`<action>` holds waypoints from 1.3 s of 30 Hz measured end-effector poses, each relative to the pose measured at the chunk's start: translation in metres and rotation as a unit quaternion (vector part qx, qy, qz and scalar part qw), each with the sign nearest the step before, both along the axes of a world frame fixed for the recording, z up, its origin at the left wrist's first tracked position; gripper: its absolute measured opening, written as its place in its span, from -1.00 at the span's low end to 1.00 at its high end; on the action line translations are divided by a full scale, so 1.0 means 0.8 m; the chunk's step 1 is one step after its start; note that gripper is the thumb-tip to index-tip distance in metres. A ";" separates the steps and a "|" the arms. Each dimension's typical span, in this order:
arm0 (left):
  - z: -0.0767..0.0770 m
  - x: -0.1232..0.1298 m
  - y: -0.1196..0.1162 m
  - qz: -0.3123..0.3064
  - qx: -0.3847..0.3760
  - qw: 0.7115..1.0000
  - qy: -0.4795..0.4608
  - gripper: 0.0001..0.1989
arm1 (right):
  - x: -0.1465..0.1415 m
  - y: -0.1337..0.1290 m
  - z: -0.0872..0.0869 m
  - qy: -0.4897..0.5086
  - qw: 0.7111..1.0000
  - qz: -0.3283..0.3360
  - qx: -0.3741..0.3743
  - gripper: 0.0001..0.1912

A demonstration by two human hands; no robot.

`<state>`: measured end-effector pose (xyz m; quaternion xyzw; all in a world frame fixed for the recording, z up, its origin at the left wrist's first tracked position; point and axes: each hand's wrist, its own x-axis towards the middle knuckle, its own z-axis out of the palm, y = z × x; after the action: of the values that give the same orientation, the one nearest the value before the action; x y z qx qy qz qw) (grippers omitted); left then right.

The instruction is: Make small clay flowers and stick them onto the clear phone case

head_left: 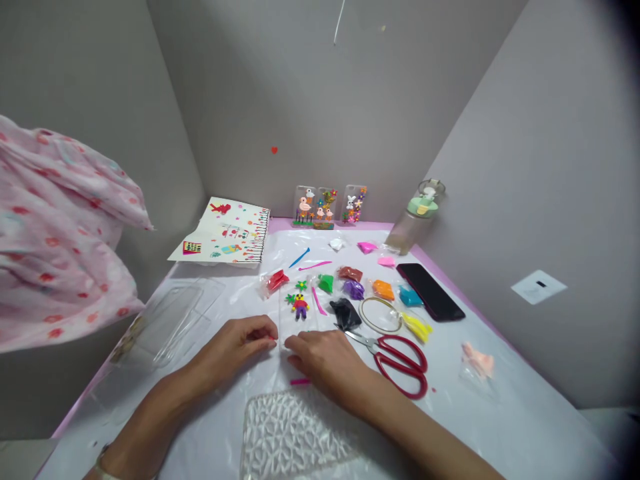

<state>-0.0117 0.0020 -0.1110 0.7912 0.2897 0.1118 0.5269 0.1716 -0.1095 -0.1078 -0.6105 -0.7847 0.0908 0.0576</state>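
My left hand (240, 347) is closed in a pinch, with a tiny bit of red showing at its fingertips. Just to the right, my right hand (323, 360) rests low over the white sheet, fingers curled; what lies under them is hidden. Beyond both hands lies a small clay figure (301, 307) with a red top and purple legs, beside green clay flowers (301, 285). A pink tool (300, 382) shows partly from beneath my right hand. Nearer me is a clear textured case (295, 433). Red-handled scissors (403, 363) lie right of my right hand.
Clay packets, including black (345, 313) and orange (383, 289), lie beyond the scissors. A phone (431, 292) and a bottle (413, 227) stand right. Clear plastic boxes (165, 320) and an open sketchbook (227, 233) are left; decorated cases (314, 207) lean at the back.
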 end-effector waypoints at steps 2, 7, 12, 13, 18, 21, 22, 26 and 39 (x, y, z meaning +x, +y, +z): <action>-0.001 0.000 -0.001 -0.004 -0.012 1.000 -0.014 -0.88 | 0.011 -0.002 0.007 0.081 0.996 -0.035 0.029 -0.92; 0.002 0.003 -0.007 0.005 -0.026 1.000 -0.015 -0.87 | 0.033 -0.012 0.037 0.235 0.969 -0.062 0.037 -0.84; 0.008 0.003 -0.008 0.035 0.001 0.999 -0.004 -0.66 | 0.022 -0.024 0.054 0.216 0.967 0.056 -0.120 -0.87; 0.008 0.003 -0.008 0.045 0.010 0.999 -0.003 -0.63 | 0.016 -0.027 0.054 0.201 0.963 0.095 -0.150 -0.91; 0.008 0.002 -0.005 0.070 0.031 0.997 -0.002 -0.57 | -0.018 -0.043 0.047 0.061 0.942 0.248 -0.220 -0.93; 0.008 0.002 -0.005 0.069 0.014 0.997 -0.012 -0.62 | -0.028 -0.046 0.038 -0.021 0.962 0.216 -0.165 -0.91; 0.007 0.002 -0.005 0.068 0.007 0.997 -0.020 -0.65 | -0.029 -0.045 0.034 -0.026 0.969 0.200 -0.146 -0.91; 0.006 0.000 -0.005 0.049 -0.011 0.997 -0.051 -0.78 | -0.020 -0.034 0.022 -0.002 0.986 0.137 -0.099 -0.88; -0.003 0.002 -0.006 0.021 0.037 0.999 0.017 -0.60 | 0.028 -0.014 0.039 0.317 0.948 -0.024 -0.034 -0.92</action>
<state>-0.0097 -0.0024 -0.1130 0.8057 0.3110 0.1194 0.4898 0.1939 -0.1207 -0.0768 -0.5701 -0.7079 0.3047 0.2849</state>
